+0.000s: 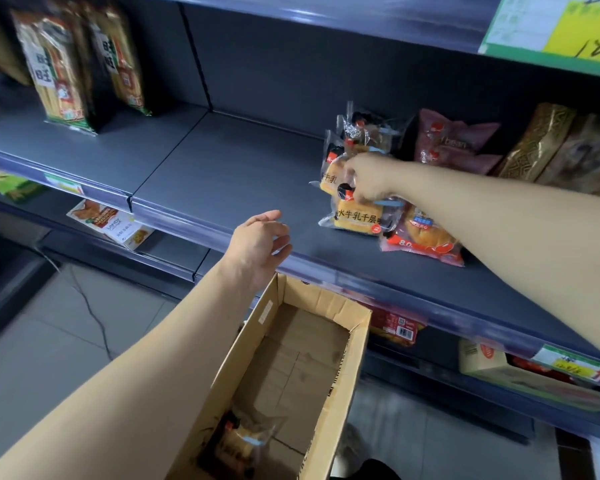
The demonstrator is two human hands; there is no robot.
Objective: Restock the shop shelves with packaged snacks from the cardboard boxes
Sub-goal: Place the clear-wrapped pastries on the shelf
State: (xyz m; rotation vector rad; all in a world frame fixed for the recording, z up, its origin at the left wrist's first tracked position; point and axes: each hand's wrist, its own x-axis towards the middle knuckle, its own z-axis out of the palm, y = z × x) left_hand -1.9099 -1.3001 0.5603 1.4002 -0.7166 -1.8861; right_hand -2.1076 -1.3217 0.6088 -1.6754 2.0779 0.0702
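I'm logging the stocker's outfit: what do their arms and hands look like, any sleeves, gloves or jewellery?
Left arm and right arm show no sleeve. Left hand and right hand wear no gloves; no watch or bracelet shows at either wrist.

A clear-wrapped yellow cake packet [357, 218] lies among similar packets [362, 133] on the grey shelf [222, 174]; the near, open cardboard box [246, 355] holds another packet [241, 441].

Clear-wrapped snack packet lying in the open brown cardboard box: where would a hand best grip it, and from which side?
From straight above, through the open top: the walls of the brown cardboard box close off every side. The clear-wrapped snack packet lies flat on the box floor at the near end, so probably pinch across its bulging middle. The open left hand is free.
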